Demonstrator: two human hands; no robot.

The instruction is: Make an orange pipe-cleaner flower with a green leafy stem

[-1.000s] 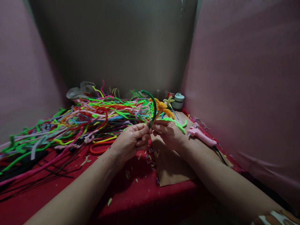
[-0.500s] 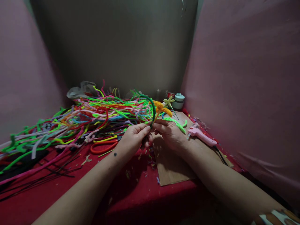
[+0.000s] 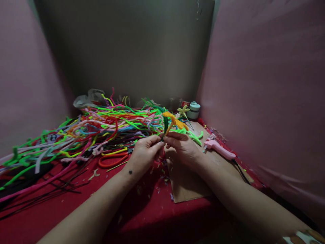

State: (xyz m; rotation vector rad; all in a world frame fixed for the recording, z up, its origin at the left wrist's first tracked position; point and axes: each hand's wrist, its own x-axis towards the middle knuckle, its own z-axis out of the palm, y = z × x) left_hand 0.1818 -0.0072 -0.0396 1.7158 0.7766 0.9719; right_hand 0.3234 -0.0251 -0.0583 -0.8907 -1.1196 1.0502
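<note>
Both hands meet in the middle of the head view, fingertips close together. My left hand (image 3: pixel 148 148) is closed in a pinch on a dark green pipe cleaner (image 3: pixel 166 124), which stands up from the fingers. Between the thumb and fingers of my right hand (image 3: pixel 181 144) is the stem of an orange pipe-cleaner flower (image 3: pixel 175 120), its petals spread to the right. The two stems come together at the fingertips; whether they are twisted together is hidden by the fingers.
A heap of colourful pipe cleaners (image 3: pixel 101 118) covers the left and back. Red-handled scissors (image 3: pixel 113 160) lie left of my hands. At right, a pink glue gun (image 3: pixel 220 149) rests on cardboard (image 3: pixel 189 181). A pale yellow flower (image 3: pixel 183 110) and a mint jar (image 3: pixel 194 110) stand behind.
The orange flower has turned and dipped, its petals now facing lower right. The green pipe cleaner, arched before, now appears shorter and straighter beside it. Both hands stay together.
</note>
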